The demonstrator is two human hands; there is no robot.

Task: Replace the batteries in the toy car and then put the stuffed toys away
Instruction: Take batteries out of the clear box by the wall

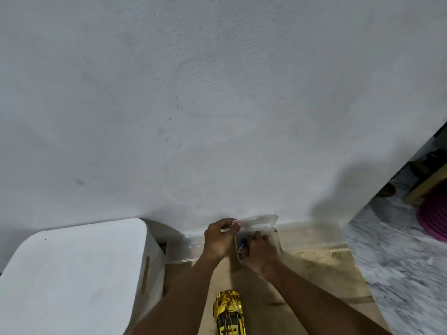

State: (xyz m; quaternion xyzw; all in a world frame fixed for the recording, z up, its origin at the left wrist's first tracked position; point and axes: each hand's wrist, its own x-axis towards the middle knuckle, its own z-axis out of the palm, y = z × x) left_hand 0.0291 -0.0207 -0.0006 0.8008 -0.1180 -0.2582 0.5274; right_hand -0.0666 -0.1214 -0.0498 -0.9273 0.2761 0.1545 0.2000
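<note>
A shiny gold toy car [228, 313] lies on the brown floor mat [314, 281] near the bottom of the head view, between my forearms. Further away, by the wall, a small clear plastic box [272, 240] stands with its hinged lid [258, 221] raised. My left hand [219, 239] pinches the lid's left edge and holds it up. My right hand [260, 255] reaches down into the box, fingers curled inside. Small blue and white items [242, 246], likely batteries, show at the box's left end. Whether the right hand grips one is hidden. No stuffed toys are in view.
A white rounded stool or cabinet [72, 274] stands at the left. A long clear tray [186, 249] lies along the wall behind the box. A plain white wall [217, 105] fills the upper view. A marbled floor [399, 262] and pink basket [433, 216] lie at the right.
</note>
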